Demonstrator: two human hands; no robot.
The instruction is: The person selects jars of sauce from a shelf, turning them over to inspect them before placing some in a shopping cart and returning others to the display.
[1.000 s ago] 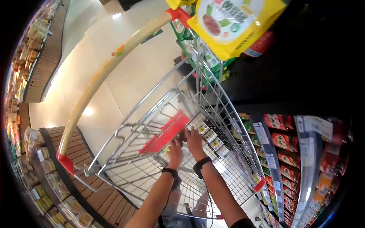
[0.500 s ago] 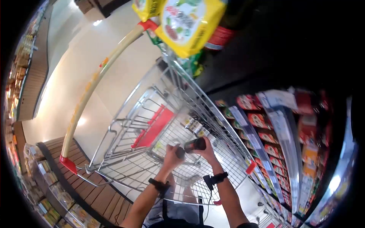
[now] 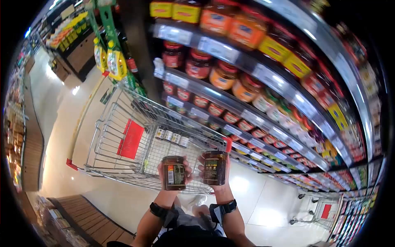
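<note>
My left hand (image 3: 175, 181) holds a dark jar with a brown lid (image 3: 173, 172), its label with a barcode facing me. My right hand (image 3: 216, 181) holds a second dark jar (image 3: 214, 167) upright beside it. The two jars are close together, slightly apart, raised above the near rim of a wire shopping cart (image 3: 123, 164). Several small jars (image 3: 172, 138) lie in a row inside the cart. Both wrists wear black bands.
Store shelves (image 3: 255, 82) packed with jars and price tags rise to the right of the cart. The cart has a red flap (image 3: 131, 139) and a cream handle (image 3: 84, 119). Yellow packets (image 3: 111, 61) hang beyond it. A wooden display edge (image 3: 82, 214) lies at lower left.
My hands rose out of the cart, each now holding a jar in front of me. The view swung up and right, bringing the jar shelves into sight.
</note>
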